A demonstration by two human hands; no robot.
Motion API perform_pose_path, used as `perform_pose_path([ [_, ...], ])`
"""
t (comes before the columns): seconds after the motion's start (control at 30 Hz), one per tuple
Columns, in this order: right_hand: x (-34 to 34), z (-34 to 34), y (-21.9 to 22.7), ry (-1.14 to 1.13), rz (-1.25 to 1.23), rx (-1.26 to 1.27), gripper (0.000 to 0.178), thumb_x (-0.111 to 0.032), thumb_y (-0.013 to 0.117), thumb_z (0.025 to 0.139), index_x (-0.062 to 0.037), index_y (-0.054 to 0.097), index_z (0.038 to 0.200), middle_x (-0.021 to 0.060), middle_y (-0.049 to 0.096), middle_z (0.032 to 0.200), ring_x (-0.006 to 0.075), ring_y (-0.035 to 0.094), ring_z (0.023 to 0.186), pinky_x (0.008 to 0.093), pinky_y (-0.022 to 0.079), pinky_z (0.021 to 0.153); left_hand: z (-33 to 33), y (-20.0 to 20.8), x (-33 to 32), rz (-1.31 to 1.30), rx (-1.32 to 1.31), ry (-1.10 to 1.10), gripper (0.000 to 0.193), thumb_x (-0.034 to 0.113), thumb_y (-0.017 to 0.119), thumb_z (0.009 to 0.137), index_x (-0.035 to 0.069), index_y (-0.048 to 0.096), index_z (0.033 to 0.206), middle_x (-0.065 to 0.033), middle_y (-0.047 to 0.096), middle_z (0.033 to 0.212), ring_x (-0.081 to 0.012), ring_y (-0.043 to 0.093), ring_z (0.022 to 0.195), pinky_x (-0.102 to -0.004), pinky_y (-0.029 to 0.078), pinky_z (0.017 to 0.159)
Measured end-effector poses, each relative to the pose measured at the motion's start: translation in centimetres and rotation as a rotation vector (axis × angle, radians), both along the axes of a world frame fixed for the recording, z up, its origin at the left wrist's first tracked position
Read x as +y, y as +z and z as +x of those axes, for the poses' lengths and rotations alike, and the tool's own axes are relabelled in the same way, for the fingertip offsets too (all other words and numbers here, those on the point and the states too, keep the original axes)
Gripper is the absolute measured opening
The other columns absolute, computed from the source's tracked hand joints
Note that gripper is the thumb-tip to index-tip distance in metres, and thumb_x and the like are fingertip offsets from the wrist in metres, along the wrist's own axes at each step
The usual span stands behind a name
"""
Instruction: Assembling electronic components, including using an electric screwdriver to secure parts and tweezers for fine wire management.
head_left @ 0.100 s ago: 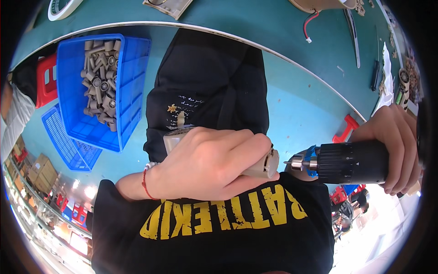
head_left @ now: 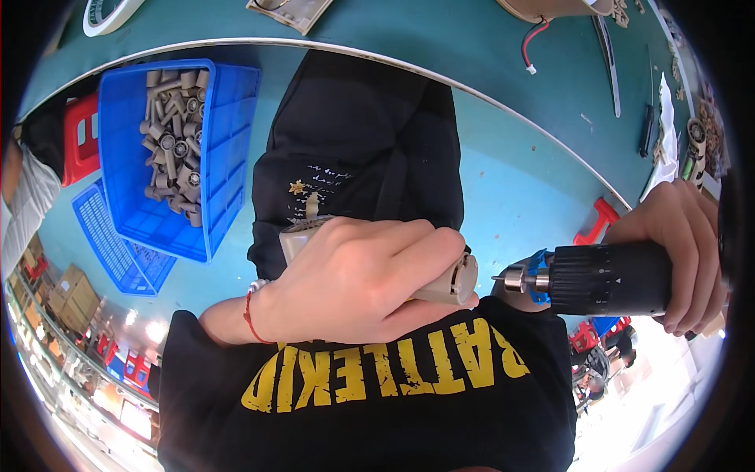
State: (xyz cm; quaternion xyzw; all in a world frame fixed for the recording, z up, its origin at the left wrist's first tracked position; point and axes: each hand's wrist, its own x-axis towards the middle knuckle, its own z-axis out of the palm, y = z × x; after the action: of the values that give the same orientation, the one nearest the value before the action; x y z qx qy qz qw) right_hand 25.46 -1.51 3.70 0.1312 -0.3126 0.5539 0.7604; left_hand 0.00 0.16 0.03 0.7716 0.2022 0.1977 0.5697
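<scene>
My left hand (head_left: 362, 275) is closed around a beige plastic housing (head_left: 456, 282). Its round end, with slots along the rim, sticks out between my fingers towards the right. Another part of it shows beyond my wrist side; my fingers hide the middle. My right hand (head_left: 668, 256) grips a black electric screwdriver (head_left: 609, 275) with a metal chuck and a blue strip near it. The short bit (head_left: 499, 278) points left at the housing's round end, with a small gap between them.
A blue crate (head_left: 232, 157) of grey-brown tubular parts (head_left: 173, 145) stands at the left, over a blue basket (head_left: 118, 244). On the green table (head_left: 440, 47) ahead lie a tape roll (head_left: 106, 14), tweezers (head_left: 609, 67) and a red wire with a white plug (head_left: 531, 51).
The housing's round end has shifted slightly left and up with my left hand. The screwdriver has moved a touch to the right, so the gap is slightly wider.
</scene>
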Motion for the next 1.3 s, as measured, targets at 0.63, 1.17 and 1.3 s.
perform_pose_path([
  [0.63, -0.3, 0.2, -0.2, 0.180, -0.201, -0.103, 0.018, -0.019, 0.062, 0.085, -0.0037, 0.061, 0.076, 0.0129, 0.067, 0.070, 0.0230, 0.066, 0.057, 0.0318, 0.058, 0.055, -0.1, -0.4, -0.1, 0.007, -0.023, 0.000, 0.036, 0.026, 0.081, 0.071, 0.002, 0.059, 0.089, -0.0061, 0.059, 0.065, -0.0198, 0.060, 0.052, -0.0255, 0.044, 0.044],
  [1.17, 0.2, 0.3, -0.4, -0.155, 0.106, 0.226, 0.007, -0.006, 0.065, 0.081, -0.0040, 0.061, 0.075, 0.0122, 0.067, 0.073, 0.0218, 0.066, 0.059, 0.0312, 0.058, 0.058, 0.1, -0.4, 0.0, 0.032, -0.037, 0.034, 0.037, 0.025, 0.081, 0.069, 0.001, 0.060, 0.088, -0.0061, 0.058, 0.063, -0.0198, 0.059, 0.051, -0.0249, 0.044, 0.043],
  [1.3, -1.2, 1.8, -0.3, -0.270, 0.157, 0.235, 0.008, -0.003, 0.066, 0.079, -0.0044, 0.060, 0.074, 0.0114, 0.067, 0.074, 0.0212, 0.066, 0.060, 0.0306, 0.058, 0.059, 0.1, -0.4, 0.1, 0.038, -0.031, 0.026, 0.037, 0.024, 0.081, 0.069, 0.001, 0.060, 0.089, -0.0060, 0.058, 0.063, -0.0201, 0.059, 0.050, -0.0250, 0.043, 0.043],
])
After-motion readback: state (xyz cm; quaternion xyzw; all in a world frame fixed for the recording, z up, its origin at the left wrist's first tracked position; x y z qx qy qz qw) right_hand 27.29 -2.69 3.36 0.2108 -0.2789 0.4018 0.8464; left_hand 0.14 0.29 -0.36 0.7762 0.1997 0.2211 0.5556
